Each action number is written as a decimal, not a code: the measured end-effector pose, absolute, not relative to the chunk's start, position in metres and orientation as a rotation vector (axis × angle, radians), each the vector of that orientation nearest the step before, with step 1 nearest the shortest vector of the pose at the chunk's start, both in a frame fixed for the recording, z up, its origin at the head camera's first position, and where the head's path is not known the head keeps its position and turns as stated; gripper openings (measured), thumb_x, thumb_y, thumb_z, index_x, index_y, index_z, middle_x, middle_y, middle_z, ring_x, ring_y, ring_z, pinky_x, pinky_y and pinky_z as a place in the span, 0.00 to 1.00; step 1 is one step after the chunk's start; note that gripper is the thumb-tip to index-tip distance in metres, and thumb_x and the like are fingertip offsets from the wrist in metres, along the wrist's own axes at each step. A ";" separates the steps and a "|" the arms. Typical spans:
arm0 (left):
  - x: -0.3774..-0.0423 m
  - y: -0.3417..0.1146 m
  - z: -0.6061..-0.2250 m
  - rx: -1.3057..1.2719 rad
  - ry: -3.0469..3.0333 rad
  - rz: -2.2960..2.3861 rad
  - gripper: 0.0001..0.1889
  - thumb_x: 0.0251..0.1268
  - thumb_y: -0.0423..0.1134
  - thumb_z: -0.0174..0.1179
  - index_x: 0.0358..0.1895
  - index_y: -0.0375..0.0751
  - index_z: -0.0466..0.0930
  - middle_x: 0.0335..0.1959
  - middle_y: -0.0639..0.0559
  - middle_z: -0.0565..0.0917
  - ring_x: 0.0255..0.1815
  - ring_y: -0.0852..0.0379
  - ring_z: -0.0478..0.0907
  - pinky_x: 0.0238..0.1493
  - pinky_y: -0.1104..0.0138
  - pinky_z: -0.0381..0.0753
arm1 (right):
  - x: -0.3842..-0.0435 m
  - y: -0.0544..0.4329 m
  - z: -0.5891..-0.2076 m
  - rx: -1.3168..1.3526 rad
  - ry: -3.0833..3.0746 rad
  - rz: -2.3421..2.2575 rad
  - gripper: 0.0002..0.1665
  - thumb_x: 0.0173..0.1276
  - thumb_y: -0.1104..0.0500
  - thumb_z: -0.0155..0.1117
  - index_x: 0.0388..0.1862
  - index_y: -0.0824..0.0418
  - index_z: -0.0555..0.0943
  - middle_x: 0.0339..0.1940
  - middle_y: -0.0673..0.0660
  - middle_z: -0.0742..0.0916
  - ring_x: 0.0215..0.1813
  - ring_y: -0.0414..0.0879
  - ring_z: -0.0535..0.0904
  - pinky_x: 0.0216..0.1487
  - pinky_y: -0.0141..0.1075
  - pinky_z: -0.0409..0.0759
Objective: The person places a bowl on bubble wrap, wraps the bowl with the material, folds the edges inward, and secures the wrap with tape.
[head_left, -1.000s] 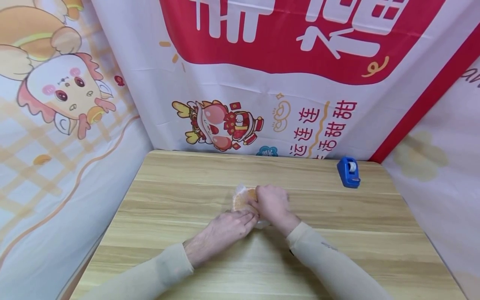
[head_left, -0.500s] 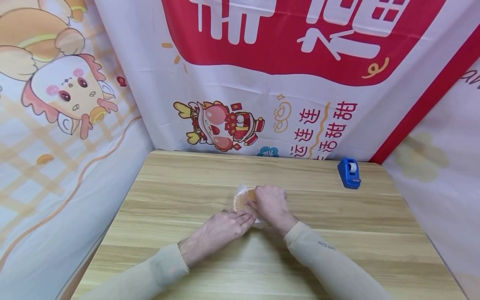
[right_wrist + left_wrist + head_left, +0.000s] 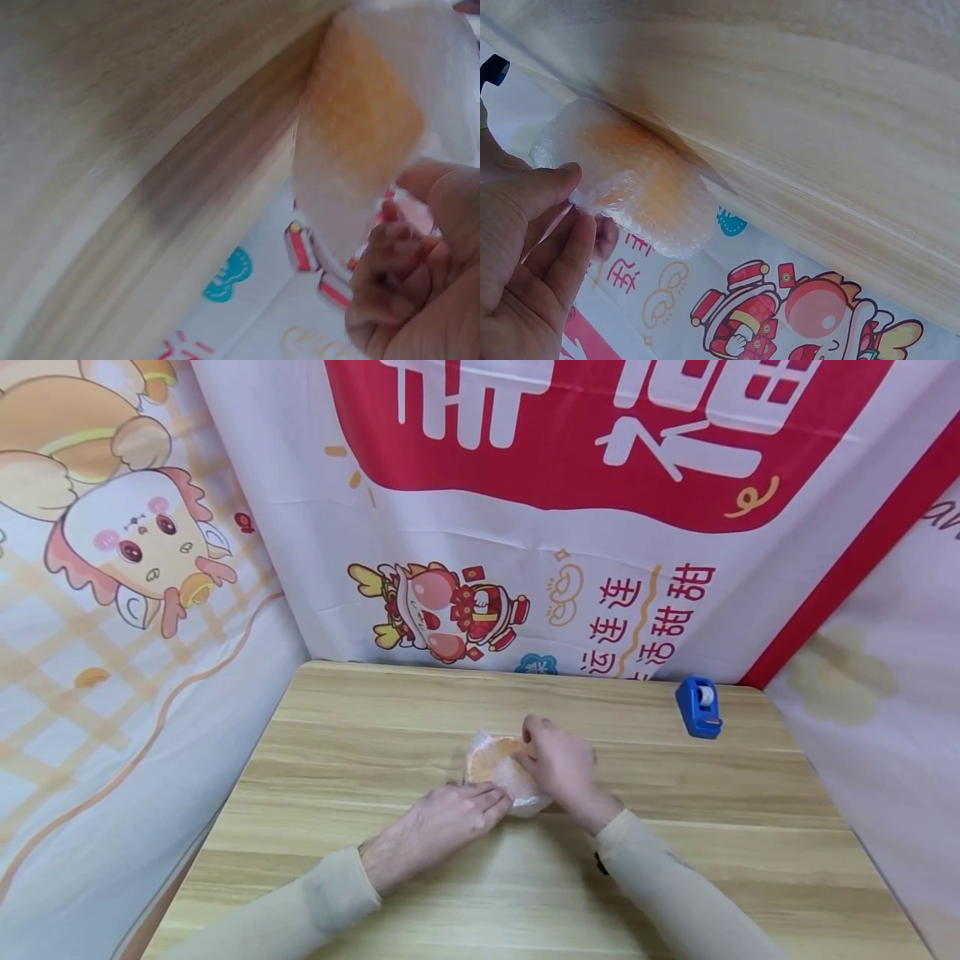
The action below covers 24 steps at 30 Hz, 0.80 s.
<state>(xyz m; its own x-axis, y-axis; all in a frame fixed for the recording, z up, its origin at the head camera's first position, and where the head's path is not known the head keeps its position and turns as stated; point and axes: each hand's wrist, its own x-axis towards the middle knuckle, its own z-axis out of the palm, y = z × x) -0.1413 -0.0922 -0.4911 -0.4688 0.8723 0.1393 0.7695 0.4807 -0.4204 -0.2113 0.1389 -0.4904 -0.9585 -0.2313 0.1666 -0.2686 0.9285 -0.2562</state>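
A rounded orange thing in bubble wrap (image 3: 517, 781) lies mid-table, its own kind hidden by the clear wrap. My left hand (image 3: 457, 818) pinches the near-left edge of the wrap. In the left wrist view, the thumb (image 3: 566, 178) lies on the bundle (image 3: 634, 176) and the fingers are under its edge. My right hand (image 3: 562, 768), blurred, is at the bundle's right side with fingers loosely bent. The right wrist view has the thumb (image 3: 427, 180) overlapping the wrap (image 3: 360, 112), with a gap between thumb and curled fingers.
A blue tape dispenser (image 3: 699, 706) with a roll of tape stands at the table's back right corner. The wood-grain table (image 3: 360, 718) meets a printed cloth (image 3: 315, 527) hanging behind it, and more cloth hangs on both sides.
My right hand has shifted right and lifted off the bundle's middle, so more of the wrap's near-right part shows. My left hand stays at the near-left edge.
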 end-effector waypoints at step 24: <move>-0.142 -0.094 -0.492 -1.376 -2.417 0.366 0.24 0.81 0.34 0.72 0.76 0.50 0.86 0.72 0.56 0.93 0.71 0.58 0.92 0.63 0.67 0.97 | -0.219 0.208 -0.508 1.512 -2.433 -0.314 0.27 0.88 0.63 0.67 0.80 0.49 0.88 0.82 0.45 0.89 0.85 0.47 0.83 0.87 0.49 0.84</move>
<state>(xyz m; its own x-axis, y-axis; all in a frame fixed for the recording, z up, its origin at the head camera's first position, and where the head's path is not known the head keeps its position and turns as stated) -0.1422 -0.0936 -0.4920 -0.4763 0.8647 0.1598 0.7785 0.4991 -0.3805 -0.2190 0.2078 -0.5078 -0.4253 -0.8990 0.1045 -0.8429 0.4355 0.3160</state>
